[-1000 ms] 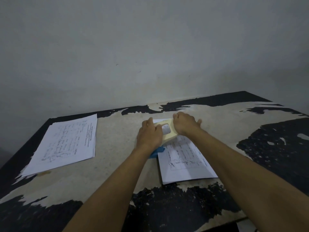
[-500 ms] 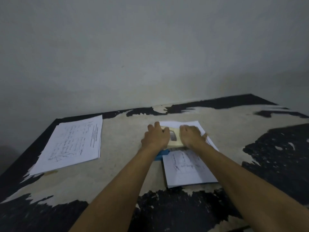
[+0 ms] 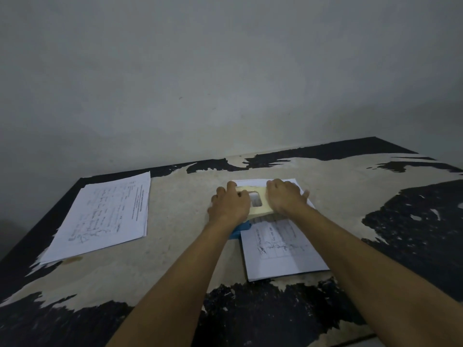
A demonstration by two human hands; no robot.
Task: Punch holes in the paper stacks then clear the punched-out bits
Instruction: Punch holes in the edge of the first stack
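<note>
Two hands bore on the hole punch (image 3: pixel 256 202), left hand (image 3: pixel 229 206) curled over its far edge, right hand (image 3: pixel 285 199) flat, paper stack (image 3: pixel 280 249) under them; an even vertical press looked best.

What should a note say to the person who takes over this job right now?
Left hand grips the cream hole punch; right hand presses down on it.
The punch sits on the far part of the middle paper stack; the second stack lies at the left of the table.
Done: no holes or bits visible yet.
Left: punch both stacks, clear the bits.
</note>
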